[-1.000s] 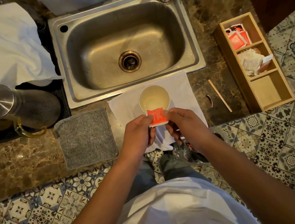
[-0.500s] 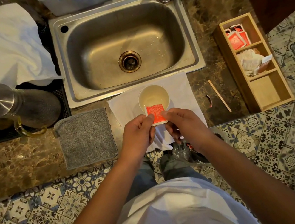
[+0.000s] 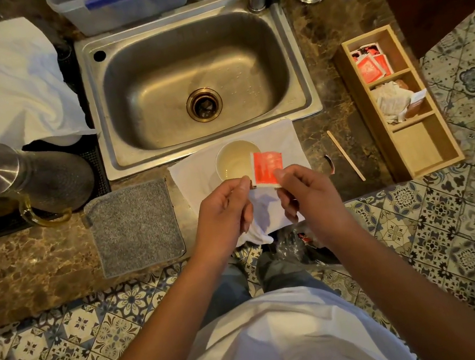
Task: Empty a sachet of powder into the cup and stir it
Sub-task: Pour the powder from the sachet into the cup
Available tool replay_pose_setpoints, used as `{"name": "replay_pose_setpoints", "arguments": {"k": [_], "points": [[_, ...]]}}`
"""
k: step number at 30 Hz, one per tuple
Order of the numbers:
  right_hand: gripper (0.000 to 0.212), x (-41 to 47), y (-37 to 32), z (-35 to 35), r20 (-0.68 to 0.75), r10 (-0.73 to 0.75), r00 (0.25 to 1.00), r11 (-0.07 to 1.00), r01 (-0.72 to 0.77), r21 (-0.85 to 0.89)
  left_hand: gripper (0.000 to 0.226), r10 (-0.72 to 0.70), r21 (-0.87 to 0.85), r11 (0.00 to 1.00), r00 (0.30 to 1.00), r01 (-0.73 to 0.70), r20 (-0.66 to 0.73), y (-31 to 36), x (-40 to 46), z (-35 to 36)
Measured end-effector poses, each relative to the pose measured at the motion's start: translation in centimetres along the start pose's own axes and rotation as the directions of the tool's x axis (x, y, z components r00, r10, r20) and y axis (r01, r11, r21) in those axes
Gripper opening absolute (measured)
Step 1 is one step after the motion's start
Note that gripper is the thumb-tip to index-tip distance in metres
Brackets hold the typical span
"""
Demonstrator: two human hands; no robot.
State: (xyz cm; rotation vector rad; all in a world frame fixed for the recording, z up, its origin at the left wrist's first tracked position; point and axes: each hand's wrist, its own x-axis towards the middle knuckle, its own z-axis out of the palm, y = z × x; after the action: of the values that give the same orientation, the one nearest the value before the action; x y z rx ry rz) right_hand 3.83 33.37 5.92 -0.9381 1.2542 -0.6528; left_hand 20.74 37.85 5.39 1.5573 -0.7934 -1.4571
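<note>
A white cup (image 3: 231, 161) holding pale liquid stands on a white napkin (image 3: 286, 139) in front of the sink. Over the cup's right rim I hold a red sachet (image 3: 268, 166) upright. My right hand (image 3: 305, 196) pinches its lower right corner. My left hand (image 3: 224, 210) pinches a small dark bit at the sachet's lower left corner; whether that bit is torn free I cannot tell. A wooden stir stick (image 3: 346, 156) lies on the counter to the right of the napkin.
A wooden box (image 3: 428, 152) with more red sachets (image 3: 370, 67) stands at the right. The steel sink (image 3: 303, 73) lies behind the cup. A grey cloth (image 3: 135, 226) and a metal jug (image 3: 33, 181) are on the left. A small scrap (image 3: 330, 163) lies near the stick.
The sachet has shifted right, from over the cup's near rim to its right rim. My hands have drawn slightly apart, the left now at the sachet's lower left corner.
</note>
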Motion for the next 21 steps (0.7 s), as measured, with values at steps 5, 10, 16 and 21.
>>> {"name": "replay_pose_setpoints", "arguments": {"k": [5, 10, 16, 21], "points": [[0.033, -0.3, 0.5, -3.7, -0.139, 0.036, 0.99, 0.999, -0.031, 0.037, 0.023, 0.015, 0.01, 1.0, 0.997, -0.016, 0.08, -0.9, 1.3, 2.5], [0.03, 0.5, 3.5, -7.9, -0.302, 0.246, 0.921, 0.969, -0.236, 0.068, 0.02, -0.117, 0.135, 0.986, 0.983, 0.098, 0.141, -3.8, 4.3, 7.0], [0.03, 2.7, 6.8, -10.4, -0.4, 0.364, 0.841, 0.927, -0.37, 0.065, 0.028, -0.179, 0.45, 0.886, 0.979, 0.117, 0.099, -6.6, 9.1, 13.1], [0.028, 4.7, 7.7, -11.5, -0.489, 0.333, 0.807, 0.925, -0.379, 0.003, 0.025, -0.107, 0.584, 0.81, 0.992, 0.052, 0.059, -7.5, 10.6, 15.5]]}}
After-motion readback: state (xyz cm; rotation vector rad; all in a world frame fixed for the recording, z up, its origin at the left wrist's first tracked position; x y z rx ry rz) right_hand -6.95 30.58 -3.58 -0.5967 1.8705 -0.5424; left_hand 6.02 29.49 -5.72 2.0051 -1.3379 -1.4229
